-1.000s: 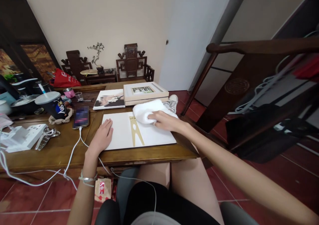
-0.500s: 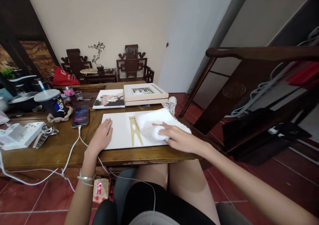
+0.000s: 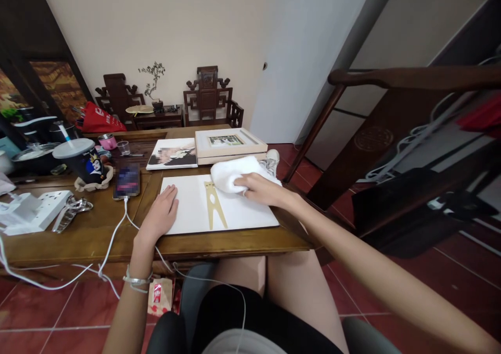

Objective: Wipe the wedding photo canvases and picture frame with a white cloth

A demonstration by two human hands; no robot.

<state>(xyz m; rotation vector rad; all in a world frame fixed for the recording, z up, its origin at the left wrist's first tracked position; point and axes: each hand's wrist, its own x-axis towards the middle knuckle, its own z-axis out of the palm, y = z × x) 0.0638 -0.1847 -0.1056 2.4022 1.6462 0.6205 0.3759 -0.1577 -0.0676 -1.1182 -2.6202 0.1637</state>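
A flat white board (image 3: 188, 208) lies on the wooden table in front of me, with a gold A-shaped design (image 3: 213, 202) on its face. My left hand (image 3: 162, 212) rests flat on the board's left edge, fingers stretched out. In my right hand (image 3: 258, 189) is a bunched white cloth (image 3: 229, 174), pressed on the board's upper right part. The cloth touches the top of the gold design and hides the board's far right corner.
Behind the board are a photo print (image 3: 172, 155) and a cream box (image 3: 230, 148) with a picture on it. A phone (image 3: 126, 180) on a white cable, a lidded cup (image 3: 88, 161) and a power strip (image 3: 43, 210) stand left. A wooden chair (image 3: 376, 103) is at right.
My right hand has moved the cloth up and slightly left, away from the board's lower right, which now shows. My left hand stays in place.
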